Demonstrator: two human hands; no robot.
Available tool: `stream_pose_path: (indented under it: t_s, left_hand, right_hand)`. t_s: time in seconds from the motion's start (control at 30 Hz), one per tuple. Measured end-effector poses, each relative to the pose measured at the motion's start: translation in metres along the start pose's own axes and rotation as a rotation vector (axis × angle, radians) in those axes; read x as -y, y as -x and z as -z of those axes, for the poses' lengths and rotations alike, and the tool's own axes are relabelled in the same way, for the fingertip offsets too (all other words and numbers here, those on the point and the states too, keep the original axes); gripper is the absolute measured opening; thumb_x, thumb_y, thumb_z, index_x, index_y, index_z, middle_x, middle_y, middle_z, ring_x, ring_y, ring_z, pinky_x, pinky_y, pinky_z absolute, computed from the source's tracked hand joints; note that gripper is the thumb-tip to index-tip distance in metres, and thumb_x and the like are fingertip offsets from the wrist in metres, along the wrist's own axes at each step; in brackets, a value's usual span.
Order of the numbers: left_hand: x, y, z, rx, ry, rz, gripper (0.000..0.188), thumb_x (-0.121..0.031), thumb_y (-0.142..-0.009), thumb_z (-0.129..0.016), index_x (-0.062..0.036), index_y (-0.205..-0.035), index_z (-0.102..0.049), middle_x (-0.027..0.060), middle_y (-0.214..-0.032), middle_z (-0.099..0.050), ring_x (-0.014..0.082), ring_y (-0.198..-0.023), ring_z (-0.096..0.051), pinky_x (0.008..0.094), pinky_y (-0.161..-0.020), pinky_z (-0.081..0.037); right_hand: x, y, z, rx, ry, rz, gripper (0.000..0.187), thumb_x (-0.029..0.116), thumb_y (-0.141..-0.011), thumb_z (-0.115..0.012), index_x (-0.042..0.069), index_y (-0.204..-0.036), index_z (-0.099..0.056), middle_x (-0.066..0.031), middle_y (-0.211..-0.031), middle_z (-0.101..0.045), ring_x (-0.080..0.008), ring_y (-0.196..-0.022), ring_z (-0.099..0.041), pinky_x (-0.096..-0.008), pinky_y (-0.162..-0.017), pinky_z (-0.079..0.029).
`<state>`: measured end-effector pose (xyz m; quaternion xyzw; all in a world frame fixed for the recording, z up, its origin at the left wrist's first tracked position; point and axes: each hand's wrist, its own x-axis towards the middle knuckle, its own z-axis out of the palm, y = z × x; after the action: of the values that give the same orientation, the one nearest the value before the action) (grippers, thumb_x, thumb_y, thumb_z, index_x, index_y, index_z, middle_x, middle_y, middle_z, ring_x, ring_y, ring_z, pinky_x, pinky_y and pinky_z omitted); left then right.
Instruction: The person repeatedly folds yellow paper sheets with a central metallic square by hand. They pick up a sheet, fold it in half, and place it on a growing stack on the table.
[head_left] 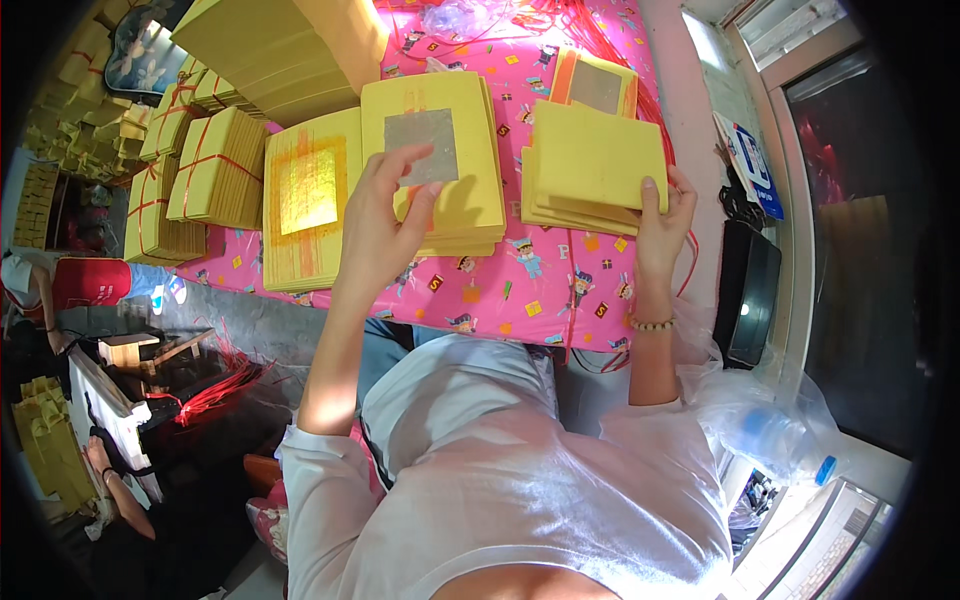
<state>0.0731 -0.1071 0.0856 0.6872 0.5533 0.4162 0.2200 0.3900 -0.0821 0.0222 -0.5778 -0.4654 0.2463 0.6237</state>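
Now yellow sheets (598, 158), edge pinched between right fingers (650, 192); silver square (425, 132) beneath parted left fingers (402, 160).

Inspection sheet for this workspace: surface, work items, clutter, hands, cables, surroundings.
Surface: pink cartoon-print tablecloth, partly covered by paper stacks.
Work items: gold-square stack left, silver-square stack middle, plain-topped stack right; all yellow.
Clutter: red strands along far and right edges; red-tied bundles at left.
Left hand: fingers apart over the silver-square stack; contact unclear.
Right hand: grips the plain-topped stack's right edge, thumb on top.
Cables: black cord near the window.
Surroundings: clear bottle lower right; co-worker's hand lower left.
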Motion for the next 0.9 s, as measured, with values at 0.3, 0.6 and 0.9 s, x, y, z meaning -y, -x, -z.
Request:
stream_pose_path:
  t_s: [0.3,0.6,0.9]
  left_hand:
    - [0.018,0.023,0.007,0.090,-0.159,-0.048,0.035,-0.010,-0.077,-0.070,-0.0070,-0.112,-0.062,0.0142,-0.103,-0.059,0.0334,-0.098,-0.055,0.0415,-0.086,-0.045]
    - [0.032,0.029,0.015,0.169,-0.321,-0.074,0.040,-0.003,-0.067,-0.076,-0.0101,-0.104,-0.062,0.0107,-0.103,-0.056,0.0319,-0.101,-0.051,0.0408,-0.088,-0.044]
    - [0.039,0.030,0.015,0.181,-0.282,-0.057,0.034,0.000,-0.069,-0.072,-0.0104,-0.101,-0.063,0.0090,-0.102,-0.057,0.0316,-0.100,-0.051,0.0400,-0.086,-0.045]
  right_hand:
    - [-0.021,0.013,0.011,0.030,0.959,0.287,0.042,0.020,-0.085,-0.066,0.006,-0.121,-0.050,-0.0183,-0.112,-0.056,-0.0380,-0.107,-0.053,-0.0468,-0.089,-0.042]
    - [0.027,0.013,-0.012,0.085,0.762,0.566,0.028,0.012,-0.081,-0.068,0.008,-0.108,-0.061,-0.0110,-0.108,-0.057,-0.0305,-0.104,-0.053,-0.0418,-0.089,-0.041]
    - [0.057,0.055,-0.080,0.752,0.466,0.618,0.030,0.017,-0.074,-0.076,0.007,-0.099,-0.063,-0.0073,-0.101,-0.060,-0.0283,-0.101,-0.055,-0.0406,-0.084,-0.044]
